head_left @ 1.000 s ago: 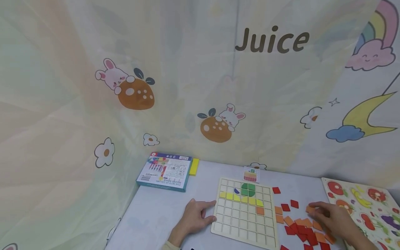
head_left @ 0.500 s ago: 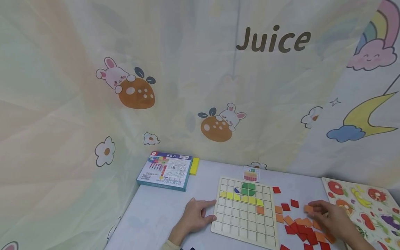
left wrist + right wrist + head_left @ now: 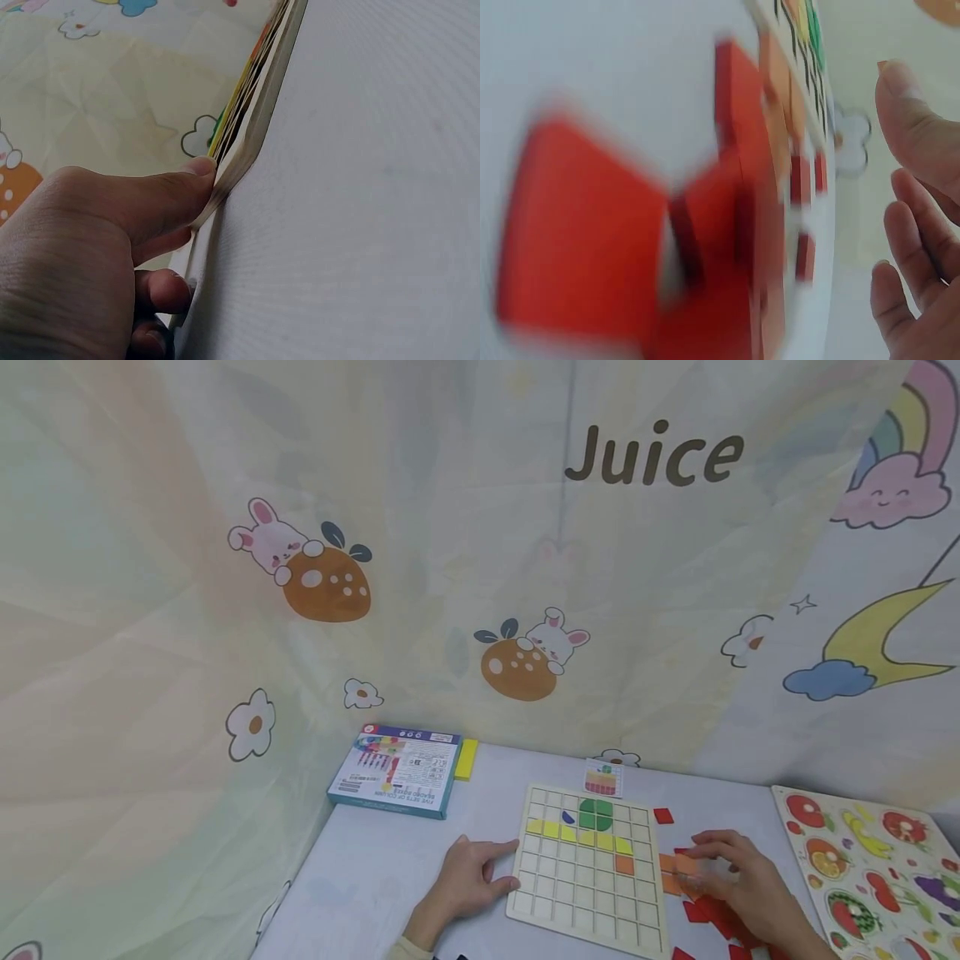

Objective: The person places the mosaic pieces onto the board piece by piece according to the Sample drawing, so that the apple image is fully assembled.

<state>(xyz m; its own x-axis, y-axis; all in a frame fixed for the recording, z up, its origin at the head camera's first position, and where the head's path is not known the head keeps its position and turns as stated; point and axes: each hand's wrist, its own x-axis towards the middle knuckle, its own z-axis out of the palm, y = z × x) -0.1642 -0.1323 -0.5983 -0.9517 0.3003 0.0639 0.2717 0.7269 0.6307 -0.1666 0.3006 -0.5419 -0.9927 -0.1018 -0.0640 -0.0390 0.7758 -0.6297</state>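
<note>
Low in the head view, the left hand rests flat on the grey table, fingers relaxed, its thumb and forefinger touching the left edge of the wooden grid board; the left wrist view shows the thumb pressed against that edge. The board carries a row of yellow tiles, a green block above them and one orange tile. Right of the board, the right hand hovers blurred over the loose red and orange tiles; an orange tile sits at its fingertips, though whether they pinch it cannot be told. In the right wrist view the fingers look loosely extended.
</note>
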